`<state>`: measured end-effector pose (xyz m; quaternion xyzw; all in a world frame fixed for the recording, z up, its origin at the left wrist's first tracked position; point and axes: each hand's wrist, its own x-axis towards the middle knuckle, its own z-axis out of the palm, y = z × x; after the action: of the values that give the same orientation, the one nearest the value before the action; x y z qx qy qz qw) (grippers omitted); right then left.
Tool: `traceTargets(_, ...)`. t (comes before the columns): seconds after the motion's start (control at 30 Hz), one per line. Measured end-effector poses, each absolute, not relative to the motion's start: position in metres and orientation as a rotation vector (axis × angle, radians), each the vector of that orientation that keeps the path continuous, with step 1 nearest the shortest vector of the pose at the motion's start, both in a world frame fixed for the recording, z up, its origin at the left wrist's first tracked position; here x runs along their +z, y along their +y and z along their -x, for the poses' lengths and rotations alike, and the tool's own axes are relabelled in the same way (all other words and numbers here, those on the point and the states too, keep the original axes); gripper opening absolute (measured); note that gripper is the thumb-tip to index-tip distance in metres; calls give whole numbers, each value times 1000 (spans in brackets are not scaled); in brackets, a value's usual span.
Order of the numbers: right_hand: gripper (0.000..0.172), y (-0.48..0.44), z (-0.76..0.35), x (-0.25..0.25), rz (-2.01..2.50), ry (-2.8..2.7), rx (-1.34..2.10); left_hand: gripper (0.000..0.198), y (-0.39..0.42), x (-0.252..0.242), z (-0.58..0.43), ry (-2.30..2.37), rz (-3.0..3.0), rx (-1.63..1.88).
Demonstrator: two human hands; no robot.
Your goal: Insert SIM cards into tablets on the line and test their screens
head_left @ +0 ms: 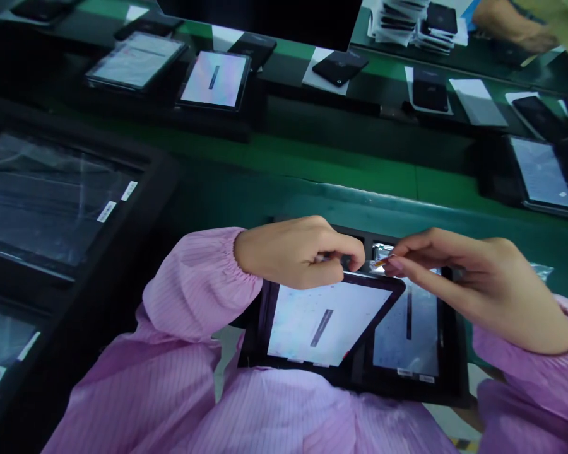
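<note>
A tablet [326,315] with a lit pale screen is tilted in a black tray [460,359], its top edge raised. My left hand [303,252] is curled at that top edge, thumb against the front, gripping the tablet. My right hand [478,277] pinches a small thin orange-and-white piece [381,261] between thumb and index finger, just above the tablet's upper right corner. What exactly this piece is cannot be made out. Lying in the tray's right compartment is a second lit tablet [409,334], partly covered by the first one and by my right hand.
To the left stand black trays [163,183] with film-wrapped tablets [42,195]. Beyond the green table edge, lit tablets [215,79] and dark devices on white papers [339,67] line a bench. A stack of devices and papers [402,22] and another person's arm [511,25] are at the back right.
</note>
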<state>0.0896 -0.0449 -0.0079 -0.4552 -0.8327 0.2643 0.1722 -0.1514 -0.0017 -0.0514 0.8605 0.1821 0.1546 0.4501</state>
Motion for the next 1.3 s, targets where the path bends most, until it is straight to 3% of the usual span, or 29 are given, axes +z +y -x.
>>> traceTargets(0.17, 8, -39, -88, -10, 1262, -2353, 816, 10, 5, -55, 135, 416, -2056, 313)
traceTargets(0.4, 9, -37, -81, -15, 1175, -2378, 800, 26, 15, -57, 133, 382, -1916, 413)
traceTargets(0.6, 11, -30, -52, -20, 1041, -2429, 920, 19, -13, -59, 167, 705, -1560, 628)
traceTargets(0.77, 12, -33, -39, -18, 970, -2526, 895, 21, -34, -68, 167, 708, -1418, 909)
traceTargets(1.3, 9, -36, -40, -18, 978, -2556, 785, 25, -34, -71, 163, 707, -1357, 991)
